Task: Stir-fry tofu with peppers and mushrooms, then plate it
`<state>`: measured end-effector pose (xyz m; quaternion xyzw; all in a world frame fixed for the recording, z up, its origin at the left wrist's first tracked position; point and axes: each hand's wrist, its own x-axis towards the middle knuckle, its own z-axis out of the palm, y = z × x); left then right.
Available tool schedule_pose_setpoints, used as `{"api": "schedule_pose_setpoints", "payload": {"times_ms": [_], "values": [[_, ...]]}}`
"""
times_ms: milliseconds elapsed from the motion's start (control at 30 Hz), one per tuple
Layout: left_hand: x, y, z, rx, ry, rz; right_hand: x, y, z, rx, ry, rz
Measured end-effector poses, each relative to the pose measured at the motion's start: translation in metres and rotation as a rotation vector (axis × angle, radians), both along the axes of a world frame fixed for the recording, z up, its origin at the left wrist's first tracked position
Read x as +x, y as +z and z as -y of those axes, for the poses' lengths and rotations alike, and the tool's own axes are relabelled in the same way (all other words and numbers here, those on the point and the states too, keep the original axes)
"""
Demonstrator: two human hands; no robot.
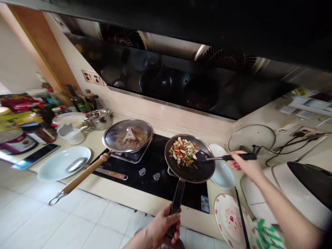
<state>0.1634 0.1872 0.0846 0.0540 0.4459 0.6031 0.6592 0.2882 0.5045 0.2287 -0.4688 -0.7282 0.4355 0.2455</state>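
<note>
My left hand (167, 223) is wrapped round the black handle of a frying pan (204, 169) on the right burner. Chopped vegetables (183, 151), orange, green and white with dark edges, lie in the pan's left and middle part. My right hand (240, 162) grips the black handle of a spatula (216, 158), whose head rests in the pan at the right edge of the vegetables. On the left burner stands a second pan with a wooden handle (83, 173), covered by a glass lid (129, 136) with food showing beneath.
A pale blue plate (52, 169) with a spoon, a phone (38, 157), a steel pot (100, 121) and several bottles are at left. At right are bowls (223, 174), a spotted plate (225, 214) with chopsticks, a glass lid (252, 136) and a white appliance (280, 186). A range hood (168, 83) hangs above.
</note>
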Motion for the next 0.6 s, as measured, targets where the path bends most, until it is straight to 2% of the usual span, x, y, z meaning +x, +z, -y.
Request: {"api": "schedule_pose_setpoints", "payload": {"times_ms": [100,167,233,300,367,500,533,600], "values": [[0.001,0.002,-0.001,-0.010,0.010,-0.014,-0.016,-0.022,0.013,-0.010,0.085,-0.081],[0.002,0.002,-0.002,-0.013,0.007,-0.015,-0.018,-0.017,0.024,0.034,0.194,-0.056],[0.003,0.001,-0.001,-0.017,0.011,-0.008,-0.017,-0.002,0.034,0.229,0.363,0.029],[0.004,-0.001,-0.001,-0.013,0.024,-0.005,-0.021,0.007,0.043,0.514,0.551,0.111],[0.004,-0.002,-0.001,-0.007,0.036,-0.011,-0.032,0.001,0.053,0.725,0.687,0.147],[0.005,-0.002,-0.003,-0.008,0.042,-0.029,-0.051,-0.028,0.078,0.924,0.906,0.272],[0.005,-0.002,-0.003,-0.009,0.040,-0.030,-0.048,-0.028,0.085,0.947,0.973,0.321],[0.006,-0.001,-0.004,-0.005,0.027,-0.025,-0.030,-0.012,0.097,0.940,1.077,0.424]]}}
